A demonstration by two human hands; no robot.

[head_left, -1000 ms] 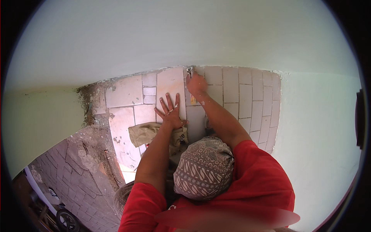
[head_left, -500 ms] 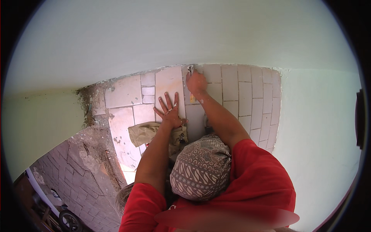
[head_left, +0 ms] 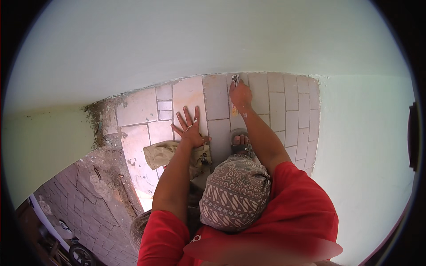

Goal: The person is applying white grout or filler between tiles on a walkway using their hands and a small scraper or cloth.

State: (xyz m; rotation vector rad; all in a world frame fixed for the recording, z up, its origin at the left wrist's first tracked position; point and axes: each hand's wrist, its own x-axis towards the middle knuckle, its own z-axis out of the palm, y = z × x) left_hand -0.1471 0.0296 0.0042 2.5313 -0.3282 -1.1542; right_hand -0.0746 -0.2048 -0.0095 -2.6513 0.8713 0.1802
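My right hand [head_left: 242, 97] is closed round a scraper, whose paint-smeared blade [head_left: 235, 80] points at the foot of the pale wall. The yellow end of its handle [head_left: 234, 110] shows below my fist. The blade is close to the floor by the wall; whether it touches, I cannot tell. Spread flat on the light floor tiles [head_left: 188, 93], my left hand [head_left: 191, 134] has its fingers apart and white specks on the skin. Just beside that wrist lies a khaki cloth [head_left: 160, 154], partly hidden under my forearm.
My sandalled foot [head_left: 239, 138] and a patterned cloth-covered knee [head_left: 235, 193] stand between my arms. A pale green wall [head_left: 364, 133] closes off the right side. At left are a rough broken floor edge [head_left: 108, 164] and, lower, a vehicle wheel [head_left: 81, 253].
My right hand has moved to the right along the wall with the scraper. My left hand stays on the same tile. More of the sandalled foot now shows, and the view has shifted slightly.
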